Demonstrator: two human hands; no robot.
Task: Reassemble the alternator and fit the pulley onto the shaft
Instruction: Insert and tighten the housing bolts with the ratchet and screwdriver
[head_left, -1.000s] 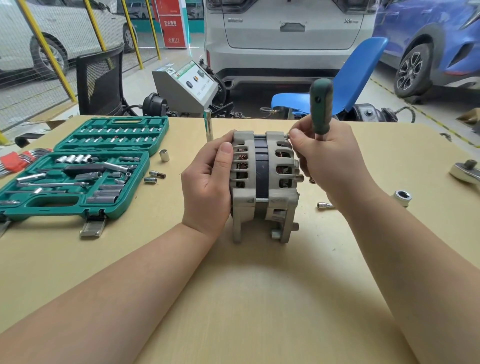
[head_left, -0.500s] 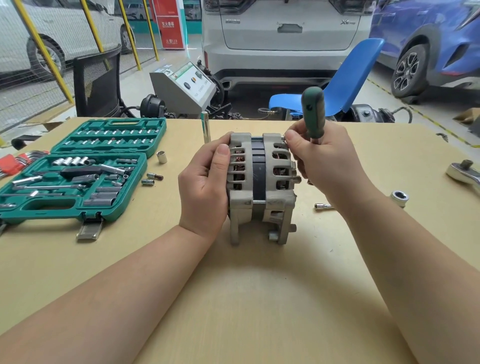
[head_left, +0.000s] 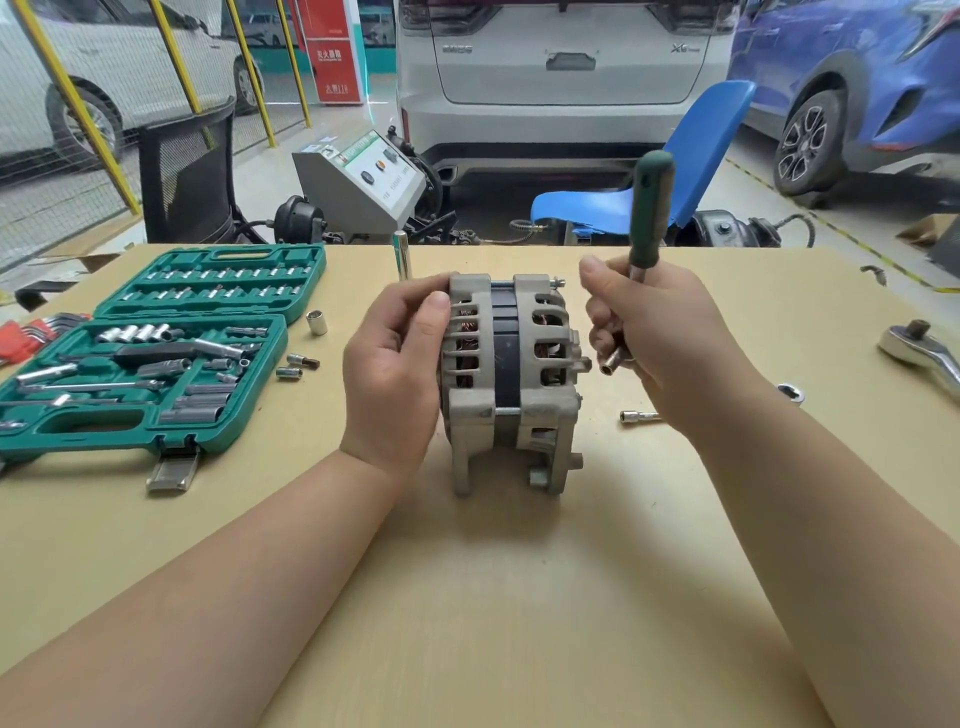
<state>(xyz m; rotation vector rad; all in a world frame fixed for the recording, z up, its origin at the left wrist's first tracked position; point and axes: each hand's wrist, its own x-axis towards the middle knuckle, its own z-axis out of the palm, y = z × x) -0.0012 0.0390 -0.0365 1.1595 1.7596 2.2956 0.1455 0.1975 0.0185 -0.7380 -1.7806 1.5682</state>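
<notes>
A tan table (head_left: 493, 597) carries everything. On its left part lies an open green tool case (head_left: 150, 353), both halves flat: the far half holds rows of small sockets in slots, the near half holds larger sockets, extension bars and a black-handled driver in moulded recesses. A few loose sockets (head_left: 301, 364) lie on the table just right of the case, and one more (head_left: 316, 322) stands near its hinge.

The alternator (head_left: 511, 384) stands on its mounting lugs at the middle of the table, its two grey housing halves joined around a dark centre band. The left hand (head_left: 395, 374) grips its left housing, thumb over the top front edge, fingers curled round the far side. The right hand (head_left: 660, 332) sits just beside the alternator's right face without touching it, fingers curled round a green-handled nut driver (head_left: 649, 218) held tilted, handle up and socket tip down near the right housing.

A ratchet (head_left: 924, 353) lies at the table's right edge, a socket (head_left: 790, 392) and a small bit (head_left: 639, 416) near the right wrist.
</notes>
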